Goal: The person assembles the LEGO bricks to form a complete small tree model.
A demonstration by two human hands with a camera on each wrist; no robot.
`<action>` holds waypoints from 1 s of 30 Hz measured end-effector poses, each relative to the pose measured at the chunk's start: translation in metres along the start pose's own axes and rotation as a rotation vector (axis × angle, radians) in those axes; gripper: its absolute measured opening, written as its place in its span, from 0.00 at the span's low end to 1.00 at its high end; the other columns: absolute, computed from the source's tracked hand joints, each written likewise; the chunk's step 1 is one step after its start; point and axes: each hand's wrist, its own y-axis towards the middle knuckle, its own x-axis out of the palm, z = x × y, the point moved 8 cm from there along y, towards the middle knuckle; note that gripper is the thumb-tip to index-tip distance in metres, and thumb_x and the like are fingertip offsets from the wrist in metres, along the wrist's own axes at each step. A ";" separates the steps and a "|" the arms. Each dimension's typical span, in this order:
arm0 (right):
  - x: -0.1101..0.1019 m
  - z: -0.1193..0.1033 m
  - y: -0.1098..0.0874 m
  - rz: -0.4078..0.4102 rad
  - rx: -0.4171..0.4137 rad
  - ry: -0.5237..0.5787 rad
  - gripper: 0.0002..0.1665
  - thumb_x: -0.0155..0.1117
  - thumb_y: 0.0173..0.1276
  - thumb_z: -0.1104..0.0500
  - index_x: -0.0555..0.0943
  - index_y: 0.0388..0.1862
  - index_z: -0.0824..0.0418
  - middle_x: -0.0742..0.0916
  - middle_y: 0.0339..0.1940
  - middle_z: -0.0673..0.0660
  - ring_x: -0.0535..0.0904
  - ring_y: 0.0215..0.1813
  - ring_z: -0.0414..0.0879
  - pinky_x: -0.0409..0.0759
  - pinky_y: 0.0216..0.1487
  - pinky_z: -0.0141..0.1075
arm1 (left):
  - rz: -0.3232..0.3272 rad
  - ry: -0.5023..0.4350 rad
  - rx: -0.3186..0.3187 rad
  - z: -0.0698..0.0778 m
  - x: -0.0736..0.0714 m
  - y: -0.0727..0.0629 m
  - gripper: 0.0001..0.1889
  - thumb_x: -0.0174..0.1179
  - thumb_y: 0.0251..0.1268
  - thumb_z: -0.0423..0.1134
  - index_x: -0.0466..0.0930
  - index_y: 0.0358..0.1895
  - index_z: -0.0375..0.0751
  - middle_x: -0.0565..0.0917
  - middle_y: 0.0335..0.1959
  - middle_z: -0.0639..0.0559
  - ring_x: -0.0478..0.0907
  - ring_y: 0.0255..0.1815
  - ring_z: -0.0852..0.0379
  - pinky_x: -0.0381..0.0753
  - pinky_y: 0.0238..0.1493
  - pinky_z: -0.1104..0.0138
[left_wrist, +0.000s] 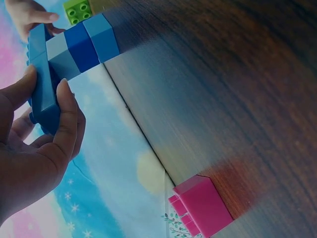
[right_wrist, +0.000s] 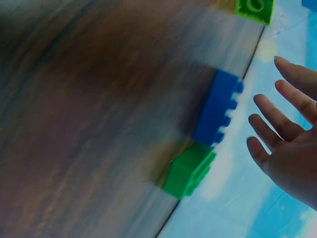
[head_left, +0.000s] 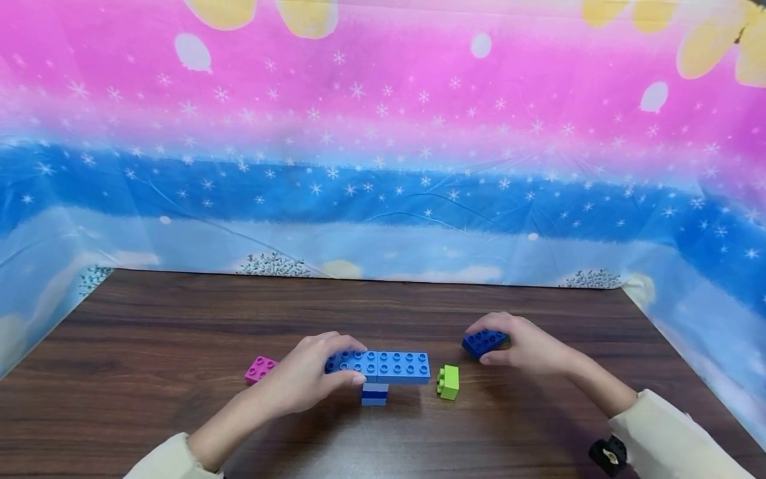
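Observation:
My left hand (head_left: pixel 305 379) grips the left end of a beam made of two light blue studded bricks (head_left: pixel 403 378), set end to end. The left wrist view shows the thumb on one side and fingertips on the other. The beam rests across a short column (left_wrist: pixel 81 49) of pale, dark and mid-blue blocks. At the right, my right hand (head_left: pixel 529 342) hovers by a dark blue brick (head_left: pixel 483 342), its fingers spread and apart from it in the right wrist view. A green brick (right_wrist: pixel 188 171) stands beside the dark blue one, mostly hidden by the hand in the head view.
A lime green brick (head_left: pixel 451 382) lies on its side between the column and the right hand. Left of the left hand sits a pink brick (head_left: pixel 260 370), partly covered by it. The dark wood table (head_left: pixel 179 319) ends at a hanging patterned cloth (head_left: pixel 383 199).

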 end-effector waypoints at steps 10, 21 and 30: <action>0.001 0.017 0.000 0.041 0.017 -0.039 0.23 0.66 0.58 0.64 0.75 0.54 0.59 0.76 0.55 0.61 0.68 0.57 0.61 0.73 0.48 0.52 | -0.006 -0.010 -0.007 0.000 -0.001 0.000 0.18 0.61 0.58 0.46 0.77 0.50 0.42 0.80 0.43 0.50 0.76 0.44 0.52 0.75 0.45 0.57; 0.008 0.025 0.006 0.078 0.002 -0.089 0.23 0.65 0.57 0.69 0.76 0.52 0.59 0.77 0.52 0.60 0.69 0.55 0.58 0.73 0.48 0.52 | -0.009 -0.015 -0.006 0.001 -0.001 0.000 0.18 0.61 0.58 0.46 0.77 0.50 0.41 0.79 0.44 0.49 0.76 0.45 0.51 0.74 0.46 0.56; 0.008 0.028 0.009 0.110 0.000 -0.106 0.21 0.64 0.57 0.70 0.77 0.50 0.59 0.79 0.51 0.57 0.69 0.56 0.57 0.71 0.50 0.52 | -0.007 -0.012 -0.002 0.000 -0.001 0.000 0.19 0.60 0.58 0.47 0.77 0.50 0.41 0.79 0.44 0.49 0.76 0.45 0.52 0.75 0.46 0.56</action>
